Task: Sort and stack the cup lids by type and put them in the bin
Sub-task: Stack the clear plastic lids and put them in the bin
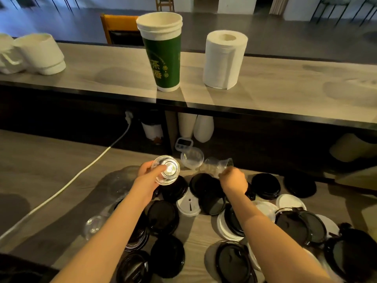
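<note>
My left hand (147,172) grips a stack of clear dome lids (167,170), held above the lower wooden counter. My right hand (233,180) pinches another clear dome lid (216,166) that lies on its side at the back of the pile. A further clear lid (192,158) rests just behind, between the two hands. Several black flat lids (265,185) and white flat lids (188,204) are scattered over the counter below my forearms. One clear lid (94,224) sits left of my left forearm. No bin is in view.
A raised shelf (265,99) runs across the back, carrying a green paper cup stack (165,58), a paper towel roll (224,60) and white cup stacks (40,54). A white cable (81,172) crosses the lower counter at left. A small timer (184,143) and cups stand under the shelf.
</note>
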